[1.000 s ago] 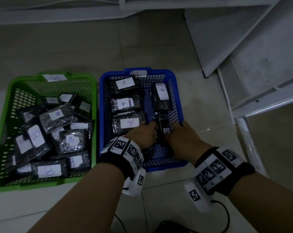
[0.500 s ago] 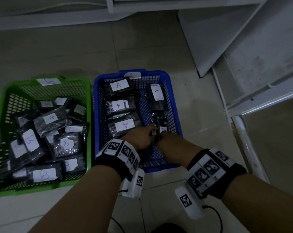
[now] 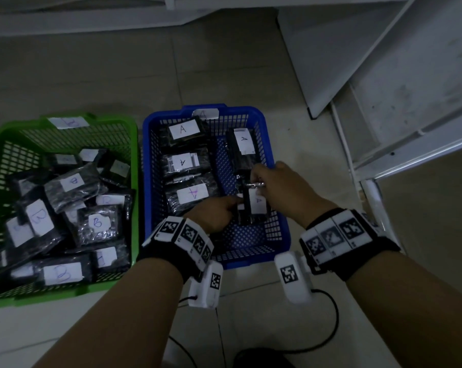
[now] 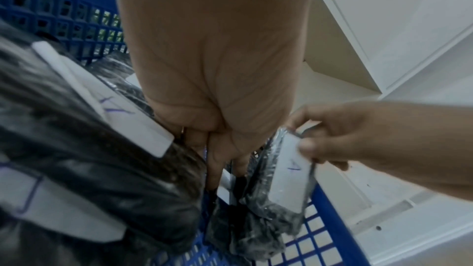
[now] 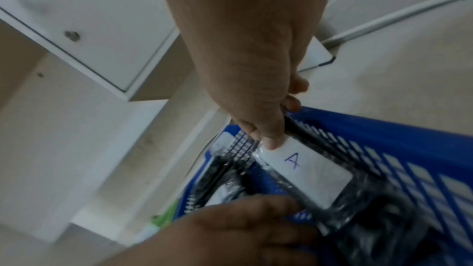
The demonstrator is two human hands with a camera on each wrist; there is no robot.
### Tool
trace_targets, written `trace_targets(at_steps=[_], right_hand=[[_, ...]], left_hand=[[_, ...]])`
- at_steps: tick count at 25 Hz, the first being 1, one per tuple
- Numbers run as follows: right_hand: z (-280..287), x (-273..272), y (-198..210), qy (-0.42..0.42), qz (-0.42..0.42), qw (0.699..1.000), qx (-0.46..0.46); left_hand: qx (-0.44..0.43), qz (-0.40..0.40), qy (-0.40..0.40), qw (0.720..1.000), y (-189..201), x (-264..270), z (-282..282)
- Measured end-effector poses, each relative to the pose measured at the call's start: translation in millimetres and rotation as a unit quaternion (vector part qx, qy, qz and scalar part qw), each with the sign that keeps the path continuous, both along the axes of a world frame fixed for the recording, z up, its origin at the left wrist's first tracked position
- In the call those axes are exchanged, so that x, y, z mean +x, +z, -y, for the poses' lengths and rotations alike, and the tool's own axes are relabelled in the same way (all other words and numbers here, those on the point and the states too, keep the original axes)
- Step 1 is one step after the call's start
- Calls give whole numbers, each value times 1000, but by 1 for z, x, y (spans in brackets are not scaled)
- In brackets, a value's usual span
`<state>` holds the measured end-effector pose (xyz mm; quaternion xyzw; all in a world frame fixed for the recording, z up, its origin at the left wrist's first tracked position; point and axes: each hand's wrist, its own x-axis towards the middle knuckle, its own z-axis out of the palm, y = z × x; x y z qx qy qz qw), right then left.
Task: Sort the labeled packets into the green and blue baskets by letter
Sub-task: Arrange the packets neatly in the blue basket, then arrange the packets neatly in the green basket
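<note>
A blue basket [image 3: 251, 261] holds black packets labelled A. To its left a green basket [image 3: 38, 296] is piled with packets labelled B. My right hand [image 3: 259, 181] pinches the top edge of an A packet [image 3: 257, 204], which hangs upright over the basket's right side; its label reads clearly in the right wrist view [image 5: 307, 173]. My left hand [image 3: 224, 208] reaches in beside it, and its thumb and fingers [image 4: 215, 167] close on a second packet [image 4: 225, 189] just left of the first. That packet's letter is hidden.
White shelving and a leaning panel [image 3: 383, 102] stand close to the right of the blue basket. A black cable [image 3: 330, 328] runs over the tiled floor between my forearms. Bare floor tiles [image 3: 118, 75] lie behind both baskets.
The two hands were pressed together low in the blue basket. My right hand has since lifted up and away with the A packet, while the left stays low on the other packet.
</note>
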<state>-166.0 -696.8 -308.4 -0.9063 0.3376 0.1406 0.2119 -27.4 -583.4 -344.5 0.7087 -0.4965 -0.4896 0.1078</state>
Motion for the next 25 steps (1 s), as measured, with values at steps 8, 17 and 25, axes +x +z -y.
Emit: trace_targets(at_steps=[8,17,25], right_hand=[[-28,6,-28,-27,103,992,-73],[-41,1,-31,-31,49,997,-41],[-100,84,2,-18,117,987,110]], left_hand=[[-50,36,9,998,1,3,-5],[-150,399,83,900,18,51,-77],[-208,290,126,926,36,98,-136]])
